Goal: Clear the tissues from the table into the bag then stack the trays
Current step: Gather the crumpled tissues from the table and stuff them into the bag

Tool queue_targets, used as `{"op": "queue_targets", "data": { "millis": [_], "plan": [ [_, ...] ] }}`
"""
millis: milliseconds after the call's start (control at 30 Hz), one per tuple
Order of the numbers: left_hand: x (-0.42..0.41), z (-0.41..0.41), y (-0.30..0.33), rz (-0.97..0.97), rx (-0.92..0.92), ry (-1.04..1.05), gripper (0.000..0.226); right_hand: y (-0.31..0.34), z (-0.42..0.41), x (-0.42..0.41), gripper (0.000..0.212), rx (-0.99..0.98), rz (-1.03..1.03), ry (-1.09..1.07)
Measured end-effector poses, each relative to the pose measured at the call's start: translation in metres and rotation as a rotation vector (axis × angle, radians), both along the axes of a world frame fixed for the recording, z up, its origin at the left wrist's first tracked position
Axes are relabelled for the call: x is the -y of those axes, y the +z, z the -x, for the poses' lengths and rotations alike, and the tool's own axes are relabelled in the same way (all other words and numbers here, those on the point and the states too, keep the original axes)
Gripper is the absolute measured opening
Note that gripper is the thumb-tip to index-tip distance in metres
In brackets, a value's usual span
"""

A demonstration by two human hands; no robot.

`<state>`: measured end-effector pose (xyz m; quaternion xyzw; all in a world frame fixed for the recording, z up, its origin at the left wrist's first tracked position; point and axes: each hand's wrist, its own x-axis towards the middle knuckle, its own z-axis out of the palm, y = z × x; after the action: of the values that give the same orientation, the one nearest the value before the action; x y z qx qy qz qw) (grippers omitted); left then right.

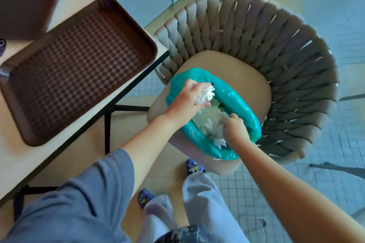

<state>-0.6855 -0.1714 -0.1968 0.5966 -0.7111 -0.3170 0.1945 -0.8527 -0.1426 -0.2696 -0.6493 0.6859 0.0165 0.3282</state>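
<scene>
A teal plastic bag [235, 98] lies open on a chair seat [246, 73], with crumpled white tissues [209, 124] inside it. My left hand [187, 98] is over the bag's mouth, closed around a wad of white tissue [206, 93]. My right hand [235, 130] is inside the bag's opening, fingers curled on the tissues or the bag's inner edge; I cannot tell which. Two brown trays sit side by side on the table: one near the corner [79, 65] and one at the far left [25, 0].
The light wooden table [59, 140] has black metal legs and its corner is close to the chair. The chair's woven grey backrest [266, 31] curves around the bag. My feet in blue shoes [194, 166] stand on the tiled floor below.
</scene>
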Motion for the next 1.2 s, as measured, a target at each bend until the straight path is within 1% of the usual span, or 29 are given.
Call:
{"op": "queue_targets", "data": {
  "millis": [33,67,133,200,233,267,333,400,433,467,533,567,633,733,800,867,933,1067,1200],
  "plan": [
    [0.006,0.006,-0.002,-0.013,-0.009,0.016,0.054,-0.003,0.003,0.001,0.030,-0.044,-0.023,0.018],
    [0.011,0.010,-0.007,-0.022,0.021,0.031,0.053,-0.004,0.006,0.003,0.028,-0.105,-0.039,0.044],
    [0.016,0.018,-0.018,0.009,0.164,0.025,0.042,-0.007,0.008,0.007,0.029,-0.208,-0.108,0.118],
    [0.015,0.023,-0.028,-0.047,0.162,0.068,0.024,-0.009,0.006,0.008,0.038,-0.204,-0.214,0.153],
    [0.014,0.025,-0.031,-0.105,0.116,0.099,0.019,-0.011,0.004,0.008,0.040,-0.192,-0.253,0.178],
    [0.012,0.026,-0.037,-0.145,0.130,0.097,0.020,-0.012,0.001,0.007,0.040,-0.170,-0.266,0.208],
    [0.012,0.029,-0.053,-0.227,0.211,0.017,0.015,-0.013,-0.003,0.005,0.040,-0.100,-0.261,0.218],
    [0.011,0.028,-0.068,-0.365,0.253,-0.066,0.015,-0.011,-0.004,0.006,0.040,-0.037,-0.314,0.178],
    [0.011,0.028,-0.073,-0.445,0.291,-0.103,0.013,-0.012,-0.004,0.006,0.039,-0.025,-0.343,0.187],
    [0.011,0.028,-0.078,-0.510,0.351,-0.140,0.017,-0.013,-0.003,0.005,0.036,-0.026,-0.359,0.204],
    [0.014,0.031,-0.078,-0.595,0.447,-0.169,0.033,-0.013,-0.001,0.004,0.033,-0.067,-0.375,0.235],
    [0.016,0.032,-0.076,-0.635,0.477,-0.160,0.037,-0.011,0.000,0.004,0.032,-0.080,-0.380,0.237],
    [0.020,0.034,-0.071,-0.666,0.516,-0.157,0.040,-0.007,0.001,0.006,0.028,-0.079,-0.307,0.205],
    [0.024,0.033,-0.053,-0.589,0.497,-0.210,0.041,0.004,-0.001,0.014,0.027,-0.126,-0.117,0.072],
    [0.024,0.031,-0.034,-0.479,0.413,-0.183,0.041,0.014,-0.007,0.021,0.028,-0.199,0.021,0.076],
    [0.023,0.024,-0.011,-0.362,0.294,-0.103,0.038,0.031,-0.018,0.031,0.026,-0.216,0.121,0.108],
    [0.022,0.012,0.012,-0.258,0.211,-0.004,0.032,0.049,-0.034,0.042,0.026,-0.164,0.180,0.107],
    [0.005,-0.033,0.053,-0.098,0.123,0.204,0.035,0.087,-0.081,0.058,0.031,-0.032,0.300,0.158],
    [-0.025,-0.099,0.077,0.003,0.136,0.374,0.035,0.118,-0.147,0.058,0.030,0.060,0.362,0.305]
  ]
}}
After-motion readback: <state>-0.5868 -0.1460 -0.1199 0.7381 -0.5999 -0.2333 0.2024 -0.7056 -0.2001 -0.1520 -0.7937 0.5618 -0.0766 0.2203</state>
